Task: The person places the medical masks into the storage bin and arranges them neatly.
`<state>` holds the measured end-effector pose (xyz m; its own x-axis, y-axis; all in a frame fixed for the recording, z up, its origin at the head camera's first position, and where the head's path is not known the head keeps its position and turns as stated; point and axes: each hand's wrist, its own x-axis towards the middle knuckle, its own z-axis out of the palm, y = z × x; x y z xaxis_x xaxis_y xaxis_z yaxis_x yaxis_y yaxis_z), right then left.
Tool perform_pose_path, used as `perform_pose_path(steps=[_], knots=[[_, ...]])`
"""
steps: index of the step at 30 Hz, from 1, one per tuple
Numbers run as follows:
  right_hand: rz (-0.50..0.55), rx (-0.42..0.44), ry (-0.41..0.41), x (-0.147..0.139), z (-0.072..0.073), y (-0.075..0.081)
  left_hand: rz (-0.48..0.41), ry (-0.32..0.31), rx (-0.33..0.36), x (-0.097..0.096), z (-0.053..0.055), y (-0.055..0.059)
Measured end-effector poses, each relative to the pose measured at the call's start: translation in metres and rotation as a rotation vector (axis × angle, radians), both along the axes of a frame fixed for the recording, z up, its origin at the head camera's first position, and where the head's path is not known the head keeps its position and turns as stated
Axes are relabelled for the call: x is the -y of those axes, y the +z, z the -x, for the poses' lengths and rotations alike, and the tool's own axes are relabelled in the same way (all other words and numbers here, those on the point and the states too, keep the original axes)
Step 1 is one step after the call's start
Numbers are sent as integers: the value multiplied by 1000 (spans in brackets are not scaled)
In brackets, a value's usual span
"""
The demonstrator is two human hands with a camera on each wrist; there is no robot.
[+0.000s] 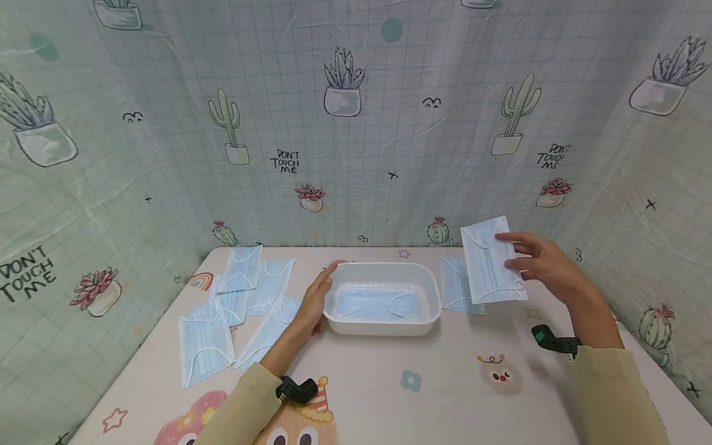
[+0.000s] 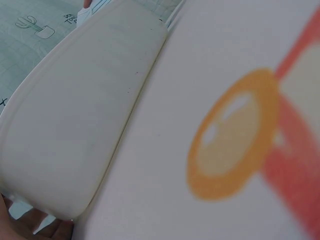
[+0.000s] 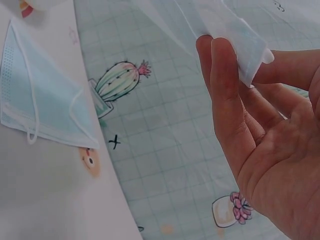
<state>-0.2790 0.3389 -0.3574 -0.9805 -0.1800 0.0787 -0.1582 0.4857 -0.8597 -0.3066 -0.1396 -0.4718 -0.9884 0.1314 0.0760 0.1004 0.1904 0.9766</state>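
A white plastic tub (image 1: 382, 327) stands on the table, with a blue face mask (image 1: 378, 305) lying flat inside it. My left hand (image 1: 313, 301) holds the tub's left end; in the left wrist view only some fingers (image 2: 30, 222) show at the tub's corner. To the right of the tub, my right hand (image 1: 547, 266) pinches another face mask (image 1: 492, 262) by its edge, raised above the table. The right wrist view shows thumb and fingers on that mask (image 3: 245, 45). Partly behind it, one more mask (image 1: 455, 284) lies on the table.
Several blue masks (image 1: 206, 343) lie spread and overlapping on the table (image 1: 445, 395) left of the tub. A printed cloth with cacti (image 1: 389, 142) hangs behind and at both sides. Each wrist wears a black band (image 1: 297, 389).
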Motion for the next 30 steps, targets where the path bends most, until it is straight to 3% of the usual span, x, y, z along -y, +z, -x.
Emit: perform_pose_path(steps=[14, 30], knots=[[32, -30, 31, 10, -2, 3, -7, 15, -19, -2, 0, 1], [22, -88, 45, 23, -3, 4, 10, 17, 6, 0, 1, -4]])
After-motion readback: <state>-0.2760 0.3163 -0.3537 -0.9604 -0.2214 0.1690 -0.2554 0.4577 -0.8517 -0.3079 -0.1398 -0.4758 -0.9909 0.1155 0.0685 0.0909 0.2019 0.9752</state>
